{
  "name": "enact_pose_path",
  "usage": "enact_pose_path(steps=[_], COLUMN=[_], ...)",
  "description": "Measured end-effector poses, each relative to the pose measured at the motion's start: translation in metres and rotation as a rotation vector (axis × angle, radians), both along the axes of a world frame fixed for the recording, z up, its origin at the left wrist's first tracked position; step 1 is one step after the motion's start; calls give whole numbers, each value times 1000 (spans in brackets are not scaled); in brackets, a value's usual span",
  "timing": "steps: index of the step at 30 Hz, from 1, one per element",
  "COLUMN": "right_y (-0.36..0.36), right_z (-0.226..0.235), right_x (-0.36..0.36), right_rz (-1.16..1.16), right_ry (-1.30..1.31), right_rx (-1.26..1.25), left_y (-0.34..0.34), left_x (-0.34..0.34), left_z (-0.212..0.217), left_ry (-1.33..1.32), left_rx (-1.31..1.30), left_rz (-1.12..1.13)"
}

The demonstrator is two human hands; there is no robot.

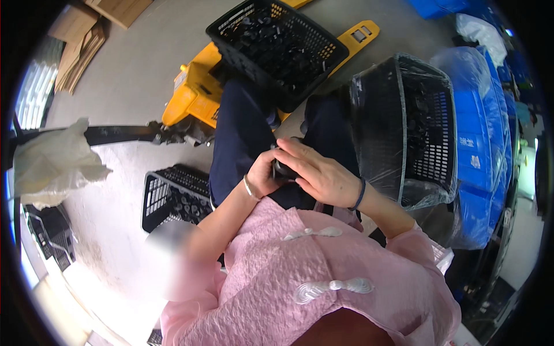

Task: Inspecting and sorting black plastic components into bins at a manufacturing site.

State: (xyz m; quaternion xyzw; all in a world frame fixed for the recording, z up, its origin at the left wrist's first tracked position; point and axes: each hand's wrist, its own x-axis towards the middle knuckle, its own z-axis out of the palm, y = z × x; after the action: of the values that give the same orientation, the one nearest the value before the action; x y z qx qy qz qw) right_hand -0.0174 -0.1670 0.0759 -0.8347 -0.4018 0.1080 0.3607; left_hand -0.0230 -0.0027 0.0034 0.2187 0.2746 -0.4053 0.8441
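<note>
Over my lap, my left hand (265, 174) is closed around a small black part (284, 170). My right hand (326, 176) lies across the top of it, fingers together and pressed on the part and the left fingers. Most of the part is hidden between the hands, so its exact kind cannot be made out. Beyond my knees, a black plastic crate (245, 66) holds many small black parts (277, 43). To the left, a lower black crate (151, 202) contains black ring-like pieces (190, 202).
The far crate rests on a yellow pallet jack (196, 98); its dark handle (121, 135) reaches left, with a pale plastic bag (57, 164) on it. At right stand a plastic-wrapped black crate (378, 132) and stacked blue bins (479, 138). Cardboard sheets (81, 55) lean far left.
</note>
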Motion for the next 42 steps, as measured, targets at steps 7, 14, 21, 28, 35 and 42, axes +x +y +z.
enact_pose_path(steps=[7,14,21,28,35,42], right_y=[-2,-16,-7,3,-22,-22], right_z=[4,14,15,-5,-23,-36], right_x=[5,13,0,5,13,16], right_rz=[-99,-194,-188,-252,-401,-321], right_ry=[264,129,-291,-306,403,586], right_rx=[208,165,-31,-97,427,806], left_y=[4,9,3,-1,-4,-5], left_x=[-1,3,4,0,7,6], left_z=[-23,-31,-23,-13,-10,-17], left_ry=[-88,4,16,-83,-57,-90], left_rx=[-200,-299,-229,-94,-108,-90], left_rz=[-8,-21,32,132,107,81])
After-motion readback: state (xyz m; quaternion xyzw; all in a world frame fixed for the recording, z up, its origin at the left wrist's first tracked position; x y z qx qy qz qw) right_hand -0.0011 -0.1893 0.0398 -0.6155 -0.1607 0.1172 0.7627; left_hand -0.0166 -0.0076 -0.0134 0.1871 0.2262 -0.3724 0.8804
